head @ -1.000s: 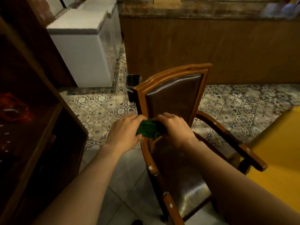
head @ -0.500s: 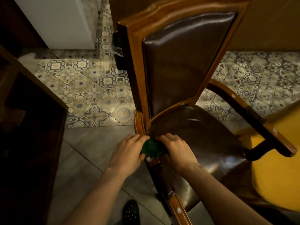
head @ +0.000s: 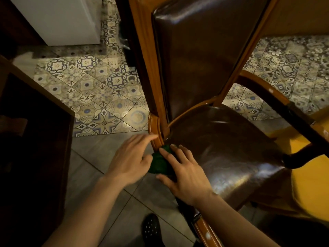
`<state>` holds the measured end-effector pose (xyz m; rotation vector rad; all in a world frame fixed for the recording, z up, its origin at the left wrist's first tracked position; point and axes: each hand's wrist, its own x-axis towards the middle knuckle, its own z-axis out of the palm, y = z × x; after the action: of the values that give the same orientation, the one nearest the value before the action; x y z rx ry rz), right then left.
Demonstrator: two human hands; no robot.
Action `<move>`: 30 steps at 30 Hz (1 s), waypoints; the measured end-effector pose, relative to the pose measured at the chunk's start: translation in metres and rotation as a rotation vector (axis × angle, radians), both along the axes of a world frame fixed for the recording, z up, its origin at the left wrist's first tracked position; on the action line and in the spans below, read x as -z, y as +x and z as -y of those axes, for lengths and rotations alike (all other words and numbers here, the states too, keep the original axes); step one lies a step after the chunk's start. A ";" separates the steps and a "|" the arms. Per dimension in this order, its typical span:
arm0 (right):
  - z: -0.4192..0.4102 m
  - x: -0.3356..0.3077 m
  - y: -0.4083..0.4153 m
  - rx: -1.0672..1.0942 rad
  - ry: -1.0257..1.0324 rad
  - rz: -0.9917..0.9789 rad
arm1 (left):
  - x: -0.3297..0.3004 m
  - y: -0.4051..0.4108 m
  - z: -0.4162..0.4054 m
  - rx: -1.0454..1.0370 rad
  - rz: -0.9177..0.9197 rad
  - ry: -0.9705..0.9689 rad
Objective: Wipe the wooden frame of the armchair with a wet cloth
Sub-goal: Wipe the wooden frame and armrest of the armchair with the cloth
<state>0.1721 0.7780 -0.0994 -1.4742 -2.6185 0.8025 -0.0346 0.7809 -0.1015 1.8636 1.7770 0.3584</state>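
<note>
The right hand (head: 185, 170) presses the cloth (head: 158, 165) flat-fingered onto the frame (head: 154, 125) for wiping, the straight-fingered left hand (head: 131, 161) steadying alongside.

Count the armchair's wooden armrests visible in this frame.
2. The far armrest curves past the seat at the picture's right; the near armrest runs under the left hand, right hand and green cloth, only its ends showing.

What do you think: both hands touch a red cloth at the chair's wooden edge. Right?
No, the cloth is green, not red; the head view shows it. The left hand and right hand do touch it at the chair's wooden edge.
</note>
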 end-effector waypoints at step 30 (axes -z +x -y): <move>0.023 -0.013 0.015 -0.049 -0.049 0.183 | 0.043 0.023 -0.034 0.272 -0.135 -0.032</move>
<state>0.1875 0.7554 -0.0864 -1.5727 -2.7953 0.7762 -0.0119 0.8149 -0.1443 2.1146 1.5733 0.1039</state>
